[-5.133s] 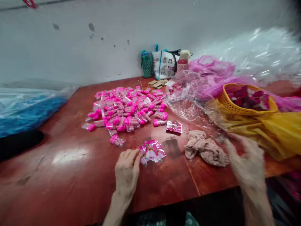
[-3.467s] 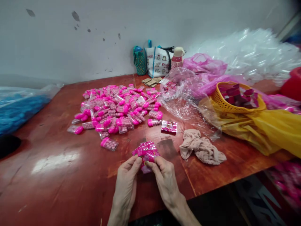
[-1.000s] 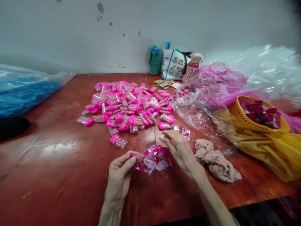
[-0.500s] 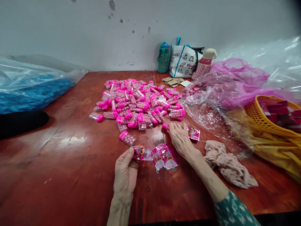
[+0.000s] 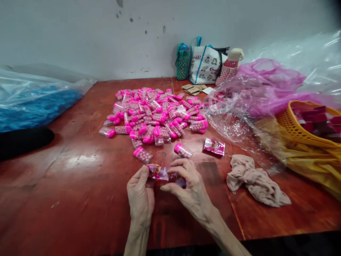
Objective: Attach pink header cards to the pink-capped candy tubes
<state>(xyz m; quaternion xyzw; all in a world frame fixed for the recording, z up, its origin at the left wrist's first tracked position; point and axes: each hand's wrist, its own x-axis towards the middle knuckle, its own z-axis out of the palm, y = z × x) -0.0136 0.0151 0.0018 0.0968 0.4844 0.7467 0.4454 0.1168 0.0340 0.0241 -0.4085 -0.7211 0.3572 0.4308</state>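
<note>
In front of the heap of pink-capped clear plastic tubes (image 5: 160, 115), the left hand (image 5: 141, 193) pinches a shiny magenta film sleeve (image 5: 158, 172) beside the spread right hand (image 5: 194, 190).

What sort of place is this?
Probably a small packing workshop, though I can't be sure. Many clear tubes with pink caps are heaped on the red-brown table, a see-through bag of blue things lies at the picture's left, and the left hand holds a shiny printed packet.
</note>
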